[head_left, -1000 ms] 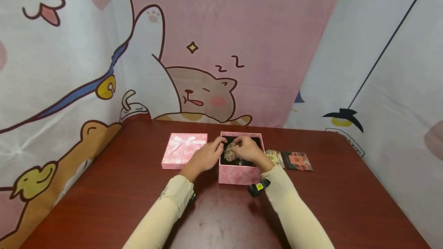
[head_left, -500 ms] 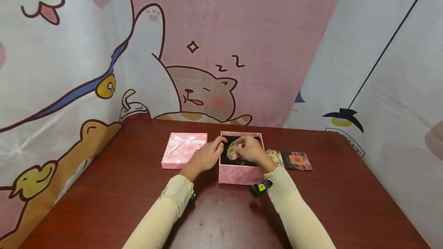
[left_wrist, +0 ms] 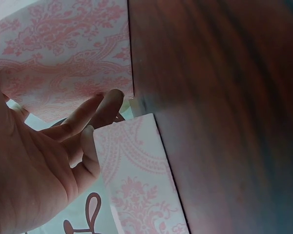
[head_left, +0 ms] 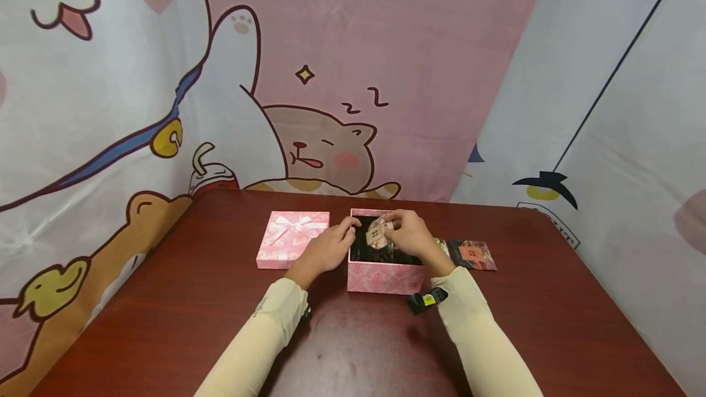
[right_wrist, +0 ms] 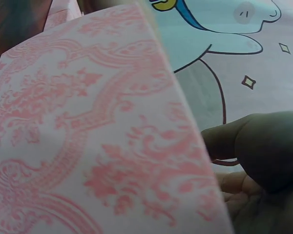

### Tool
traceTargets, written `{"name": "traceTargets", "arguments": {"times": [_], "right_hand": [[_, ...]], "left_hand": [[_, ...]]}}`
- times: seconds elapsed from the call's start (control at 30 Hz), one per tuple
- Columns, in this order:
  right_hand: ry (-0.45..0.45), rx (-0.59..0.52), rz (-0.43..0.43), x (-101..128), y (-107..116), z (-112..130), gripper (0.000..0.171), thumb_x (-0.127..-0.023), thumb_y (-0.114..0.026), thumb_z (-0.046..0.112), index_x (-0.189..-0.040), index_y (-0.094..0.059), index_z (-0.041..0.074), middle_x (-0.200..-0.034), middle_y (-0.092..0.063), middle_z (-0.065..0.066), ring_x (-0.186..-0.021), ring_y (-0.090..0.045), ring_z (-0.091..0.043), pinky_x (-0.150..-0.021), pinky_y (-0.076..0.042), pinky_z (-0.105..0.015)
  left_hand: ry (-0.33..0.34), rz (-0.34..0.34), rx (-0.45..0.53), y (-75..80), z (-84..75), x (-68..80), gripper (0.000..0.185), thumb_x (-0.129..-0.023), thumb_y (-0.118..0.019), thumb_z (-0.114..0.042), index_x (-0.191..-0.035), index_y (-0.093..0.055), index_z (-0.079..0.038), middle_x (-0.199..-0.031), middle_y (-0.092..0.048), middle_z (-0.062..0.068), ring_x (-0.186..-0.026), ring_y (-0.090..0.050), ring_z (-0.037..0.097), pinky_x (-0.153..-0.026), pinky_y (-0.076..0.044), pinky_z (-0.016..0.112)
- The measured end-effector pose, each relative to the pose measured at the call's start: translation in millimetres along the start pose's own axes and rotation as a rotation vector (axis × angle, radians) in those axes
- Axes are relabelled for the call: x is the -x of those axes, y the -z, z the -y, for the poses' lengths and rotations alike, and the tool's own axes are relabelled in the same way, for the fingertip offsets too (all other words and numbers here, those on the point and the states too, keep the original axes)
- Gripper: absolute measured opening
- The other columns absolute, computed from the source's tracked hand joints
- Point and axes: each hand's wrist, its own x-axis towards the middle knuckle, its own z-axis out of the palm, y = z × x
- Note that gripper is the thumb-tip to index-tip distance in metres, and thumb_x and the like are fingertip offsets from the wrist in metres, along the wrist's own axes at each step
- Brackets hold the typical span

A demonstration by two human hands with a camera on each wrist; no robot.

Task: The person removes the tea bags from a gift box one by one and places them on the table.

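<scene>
A: Head view: right hand (head_left: 410,238) pinches the small card (head_left: 379,233) above the open pink box (head_left: 380,276), frame centre. We lower it flat.

B: Left wrist view: left hand (left_wrist: 34,165), fingers straight, steadies the box wall (left_wrist: 63,58). Right wrist view: grip hidden.

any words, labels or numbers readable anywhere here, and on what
"z z": drawn on the pink backdrop above the sleeping cat.
Small packet pinched in the right hand over the open pink box: printed, too small to read.
Dark packet on the table: red print, too blurred to read.
Yellow tag on the wrist strap: unreadable.
Lid with bow beside the left hand: no text.
</scene>
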Motion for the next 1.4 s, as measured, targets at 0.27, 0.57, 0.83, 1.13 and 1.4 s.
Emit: {"name": "traceTargets", "arguments": {"times": [0.27,0.57,0.83,1.13,1.4], "right_hand": [[-0.031,-0.018,-0.011,8,17,1,0.033,-0.091,-0.061,0.003,-0.123,-0.060,-0.005,-0.096,-0.067,-0.019,-0.072,-0.066,-0.027,-0.060,-0.055,-0.035],[-0.010,-0.033,-0.021,14,34,-9,0.036,-0.090,-0.060,0.002,-0.125,-0.059,-0.008,-0.094,-0.064,-0.019,-0.067,-0.060,-0.019,-0.061,-0.056,-0.038],[-0.014,-0.077,-0.020,23,53,-18,0.038,-0.092,-0.060,0.001,-0.127,-0.056,-0.010,-0.098,-0.066,-0.022,-0.073,-0.065,-0.027,-0.060,-0.054,-0.032],[-0.057,-0.147,-0.010,33,77,-29,0.042,-0.095,-0.056,0.003,-0.136,-0.050,-0.008,-0.119,-0.060,-0.029,-0.079,-0.063,-0.020,-0.066,-0.055,-0.031],[-0.060,-0.168,-0.032,45,100,-45,0.045,-0.095,-0.056,0.002,-0.137,-0.047,-0.011,-0.109,-0.063,-0.025,-0.076,-0.062,-0.015,-0.064,-0.055,-0.027]], "left_hand": [[-0.005,0.005,0.002,0.6,-0.6,-0.1,0.036,-0.103,-0.028,-0.036,-0.133,-0.046,-0.027,-0.121,-0.065,0.010,-0.111,-0.062,0.027,-0.084,-0.050,0.052],[-0.006,0.011,0.002,0.8,-1.0,1.2,0.035,-0.104,-0.029,-0.034,-0.133,-0.047,-0.026,-0.120,-0.065,0.009,-0.110,-0.062,0.026,-0.085,-0.049,0.051],[0.001,0.005,0.001,-0.8,-0.5,0.7,0.035,-0.104,-0.029,-0.035,-0.133,-0.047,-0.027,-0.117,-0.065,0.008,-0.108,-0.062,0.024,-0.085,-0.049,0.050],[-0.016,-0.003,0.007,0.7,-0.4,0.8,0.034,-0.104,-0.030,-0.032,-0.132,-0.048,-0.026,-0.113,-0.066,0.009,-0.105,-0.063,0.025,-0.084,-0.049,0.050],[-0.013,0.003,0.006,-1.1,-0.2,1.2,0.034,-0.104,-0.030,-0.033,-0.133,-0.047,-0.026,-0.115,-0.066,0.010,-0.108,-0.062,0.026,-0.088,-0.048,0.050]]}}
